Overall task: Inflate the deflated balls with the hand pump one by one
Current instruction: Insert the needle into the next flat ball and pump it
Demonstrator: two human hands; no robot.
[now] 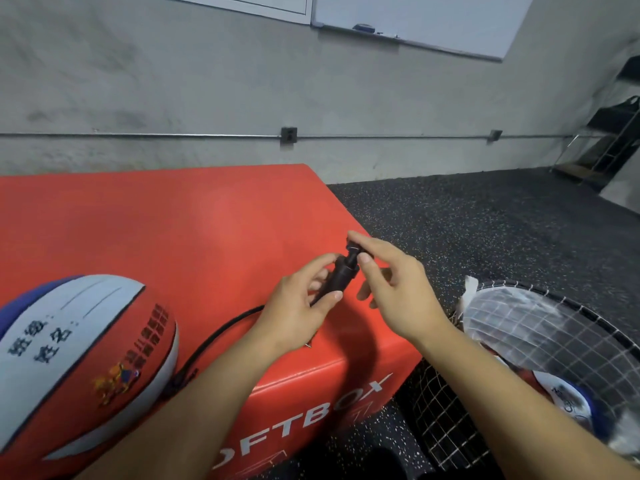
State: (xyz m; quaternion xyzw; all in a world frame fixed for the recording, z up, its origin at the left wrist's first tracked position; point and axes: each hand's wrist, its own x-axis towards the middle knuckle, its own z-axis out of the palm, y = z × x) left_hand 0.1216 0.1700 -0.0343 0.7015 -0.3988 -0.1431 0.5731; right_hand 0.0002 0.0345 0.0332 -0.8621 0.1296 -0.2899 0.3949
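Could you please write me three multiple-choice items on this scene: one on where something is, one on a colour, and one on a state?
1. Where does the ball lie?
A. On the red soft box, at the person's left
B. In the wire basket
C. On the speckled floor

2. What colour is the hand pump?
A. White
B. Black
C. Yellow

3. How is the pump held?
A. Lying untouched on the box
C. Right hand only
B. Both hands on it

Answers:
1 A: it rests on the red soft box.
2 B: its body and hose are black.
3 B: the left hand holds the body and the right hand pinches the top.
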